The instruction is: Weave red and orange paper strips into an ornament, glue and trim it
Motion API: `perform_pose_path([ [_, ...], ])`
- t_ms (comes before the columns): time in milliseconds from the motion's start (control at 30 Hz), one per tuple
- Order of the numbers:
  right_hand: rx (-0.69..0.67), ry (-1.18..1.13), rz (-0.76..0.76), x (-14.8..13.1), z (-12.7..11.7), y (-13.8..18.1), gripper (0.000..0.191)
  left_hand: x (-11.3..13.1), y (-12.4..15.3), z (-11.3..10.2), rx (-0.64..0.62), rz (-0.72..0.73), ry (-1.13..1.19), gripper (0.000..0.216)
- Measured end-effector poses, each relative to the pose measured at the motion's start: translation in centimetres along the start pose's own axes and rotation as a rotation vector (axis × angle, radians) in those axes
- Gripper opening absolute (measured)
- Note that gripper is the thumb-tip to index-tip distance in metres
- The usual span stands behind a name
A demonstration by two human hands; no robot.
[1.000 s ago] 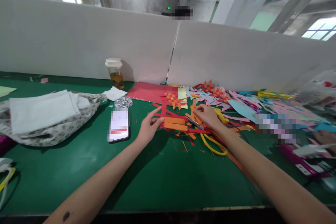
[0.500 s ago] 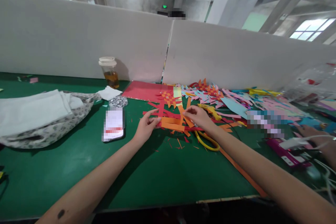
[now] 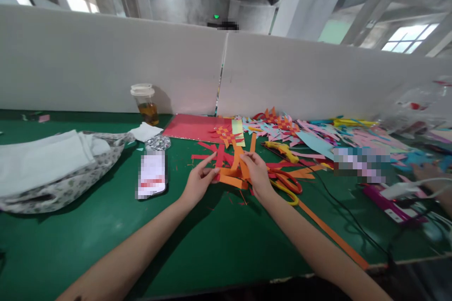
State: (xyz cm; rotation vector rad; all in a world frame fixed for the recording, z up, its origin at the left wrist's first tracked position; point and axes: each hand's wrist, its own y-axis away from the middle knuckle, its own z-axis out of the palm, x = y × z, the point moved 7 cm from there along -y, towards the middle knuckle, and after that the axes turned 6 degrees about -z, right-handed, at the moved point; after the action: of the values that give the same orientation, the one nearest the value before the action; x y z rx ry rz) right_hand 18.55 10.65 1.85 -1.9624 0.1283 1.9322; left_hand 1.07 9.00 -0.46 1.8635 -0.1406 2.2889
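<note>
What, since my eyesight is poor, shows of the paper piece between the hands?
The paper piece looks made of flat orange and red strips, some bent, some running sideways, others pointing away. It is over the green table, in front of the red sheet. The left hand touches its left side; the right hand pinches an orange strip on its right. Its interlacing is too small to tell.

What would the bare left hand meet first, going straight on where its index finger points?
The left hand would probably meet the narrow red paper strip just ahead; depth is unclear, so they may touch already.
</note>
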Motion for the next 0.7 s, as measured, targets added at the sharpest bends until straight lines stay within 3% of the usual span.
perform_pose_path([
  [133, 0.024, -0.067, 0.007, 2.0, 0.5, -1.0, 0.028, -0.2, -0.1, 0.2, -0.030, -0.007, -0.029, 0.062],
  [267, 0.007, -0.089, 0.068, 3.3, -0.5, -0.8, 0.028, -0.5, -0.2, 0.6, -0.057, -0.053, -0.050, 0.056],
  [467, -0.030, -0.127, 0.098, 2.7, -1.2, -0.9, 0.026, -0.6, -0.5, 0.8, -0.065, -0.036, -0.080, 0.040],
  [700, -0.120, -0.168, 0.149, 1.8, -1.2, -1.3, 0.022, -0.5, -0.2, 1.4, -0.103, -0.019, -0.169, 0.037],
])
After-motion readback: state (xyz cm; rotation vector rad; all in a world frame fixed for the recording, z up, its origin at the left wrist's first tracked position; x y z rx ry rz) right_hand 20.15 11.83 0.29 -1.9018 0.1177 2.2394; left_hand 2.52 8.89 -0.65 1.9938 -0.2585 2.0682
